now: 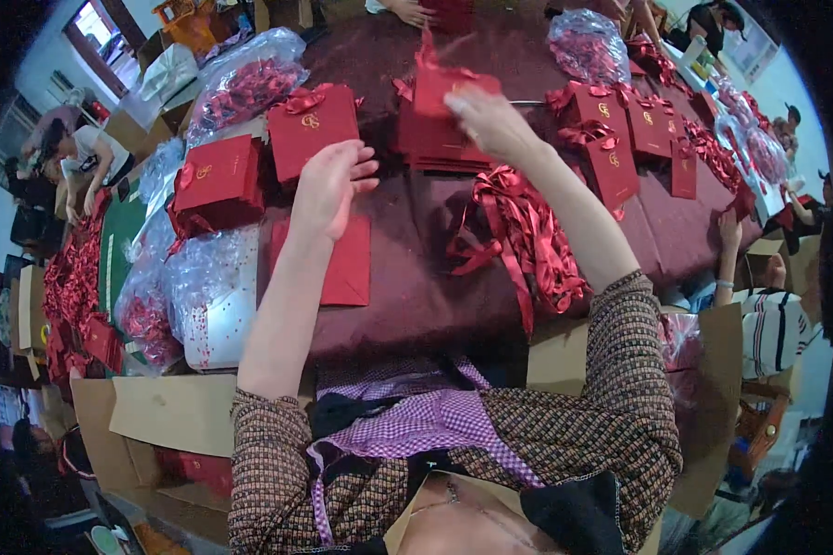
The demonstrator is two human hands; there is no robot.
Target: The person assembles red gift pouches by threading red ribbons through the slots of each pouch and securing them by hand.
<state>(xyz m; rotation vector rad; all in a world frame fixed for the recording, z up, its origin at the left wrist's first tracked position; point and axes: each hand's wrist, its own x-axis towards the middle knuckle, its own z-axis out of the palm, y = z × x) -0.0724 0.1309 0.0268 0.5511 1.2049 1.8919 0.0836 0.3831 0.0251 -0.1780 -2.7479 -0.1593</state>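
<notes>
My left hand (335, 185) is raised with its fingers loosely apart and nothing in them. It lies just below a pile of red gift bags (313, 129) with ribbon handles. A plain red bag (347, 264) lies flat beneath my left wrist. My right hand (498, 125) reaches to a red gift bag (435, 92) on top of a stack. Its fingertips overlap the bag's face; blur hides whether they grip it. Below the right hand, a bundle of loose red satin ribbons (518, 222) spreads over the dark red tablecloth (407, 296).
Another stack of red bags (217, 185) stands at left, with more bags (611, 166) at right. Clear plastic sacks of ribbon (250, 88) lie around the table. An open cardboard box (167, 416) stands by my left side. Other people (97, 162) work around the table.
</notes>
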